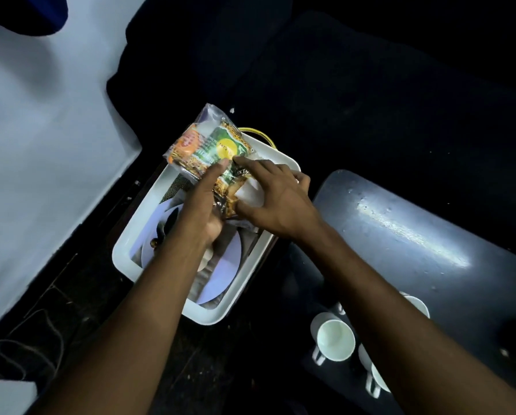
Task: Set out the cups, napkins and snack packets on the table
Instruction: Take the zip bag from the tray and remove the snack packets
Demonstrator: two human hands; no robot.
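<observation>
Both hands clamp snack packets above the tray's far end: left hand [204, 214] under two packets [212, 151], right hand [277, 199] on top. Three cups [334, 339] stand at the table's [415, 235] near edge. Tray [125, 253] holds plates [221, 265].

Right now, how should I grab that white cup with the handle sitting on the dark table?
Probably by its handle. The white cup stands upright with its mouth open to the top, and the handle sticks out toward the lower left. Come from that side, where nothing crowds it; another cup sits to its right.
</observation>
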